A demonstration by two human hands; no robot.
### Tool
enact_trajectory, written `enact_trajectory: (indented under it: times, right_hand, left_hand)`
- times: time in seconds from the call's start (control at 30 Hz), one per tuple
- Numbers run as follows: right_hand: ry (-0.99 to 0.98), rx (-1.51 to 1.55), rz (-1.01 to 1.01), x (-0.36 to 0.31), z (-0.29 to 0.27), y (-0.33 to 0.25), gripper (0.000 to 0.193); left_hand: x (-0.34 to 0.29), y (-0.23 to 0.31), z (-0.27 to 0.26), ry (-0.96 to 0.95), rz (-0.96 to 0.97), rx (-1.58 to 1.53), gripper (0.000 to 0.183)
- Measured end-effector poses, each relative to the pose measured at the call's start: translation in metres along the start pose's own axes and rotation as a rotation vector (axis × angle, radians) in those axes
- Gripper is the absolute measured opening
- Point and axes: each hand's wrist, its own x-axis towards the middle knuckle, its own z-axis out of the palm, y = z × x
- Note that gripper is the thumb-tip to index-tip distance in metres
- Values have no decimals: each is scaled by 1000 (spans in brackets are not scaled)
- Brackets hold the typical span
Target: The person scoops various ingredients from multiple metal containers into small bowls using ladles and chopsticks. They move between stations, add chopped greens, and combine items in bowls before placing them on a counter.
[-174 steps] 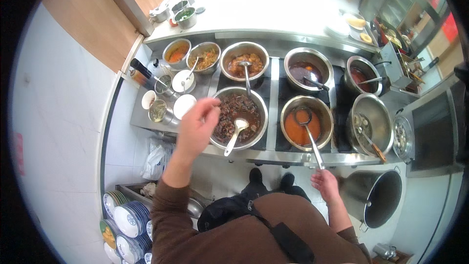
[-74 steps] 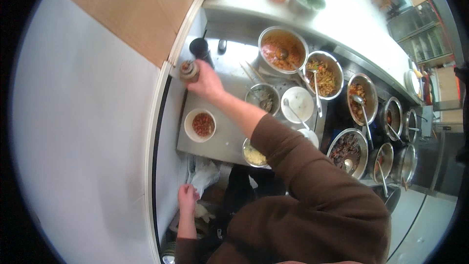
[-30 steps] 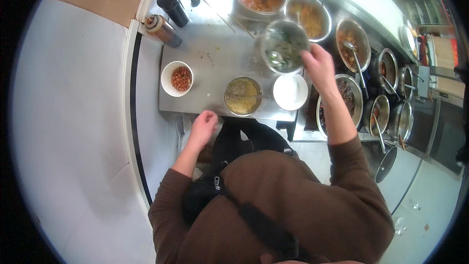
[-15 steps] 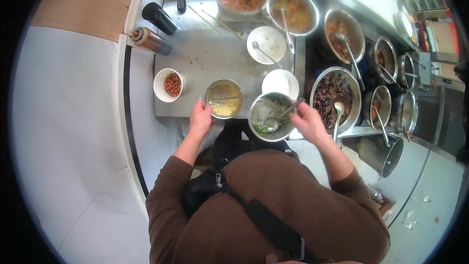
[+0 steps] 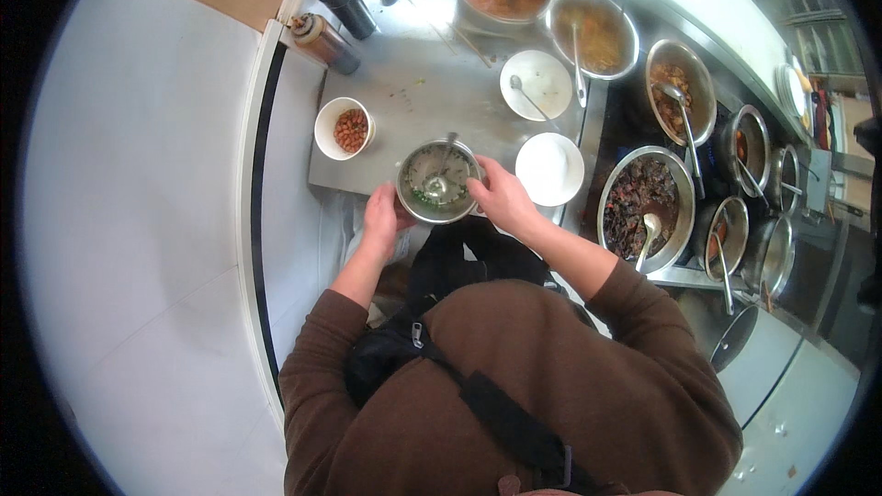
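Two hands grasp one steel pot (image 5: pixel 439 217) from opposite sides at the counter's (image 5: pixel 386 101) near edge. The left hand (image 5: pixel 379 213) cups its left wall, fingers mostly tucked out of sight; the right hand (image 5: pixel 502 197) grips the right rim, fingers bent around the side. A hold from both flanks probably keeps the pot level, since green bits and what looks like liquid lie inside. Whether its base touches anything cannot be told. The spoon (image 5: pixel 447 152) leans on the far rim, handle pointing away, perhaps so that it clears both palms. To the left, a white cup (image 5: pixel 323 130) of nuts (image 5: pixel 351 131) stands near the edge, likely for easy reach. Further back, a sauce bottle (image 5: pixel 329 44) and a black canister (image 5: pixel 346 5) sit by the wall, seemingly out of the way. On the right, a white bowl (image 5: pixel 536 64) carries its own spoon, presumably to avoid mixing foods.
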Motion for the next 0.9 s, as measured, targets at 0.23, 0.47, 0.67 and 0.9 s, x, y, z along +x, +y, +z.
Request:
enact_trajectory:
  times: [0.23, 0.47, 0.67, 0.9]
  right_hand:
    - [-21, 102, -47, -21, 7, 17, 56]
    - [-63, 131, -50, -35, 4, 43, 52]
    - [-96, 119, 108, -80, -20, 68, 49]
    - [71, 169, 300, -125, -27, 82, 48]
  left_hand:
    - [9, 1, 11, 118, 268, 307, 42]
    - [9, 3, 15, 114, -3, 311, 35]
    - [23, -9, 21, 123, 116, 225, 29]
    - [32, -11, 11, 41, 113, 147, 29]
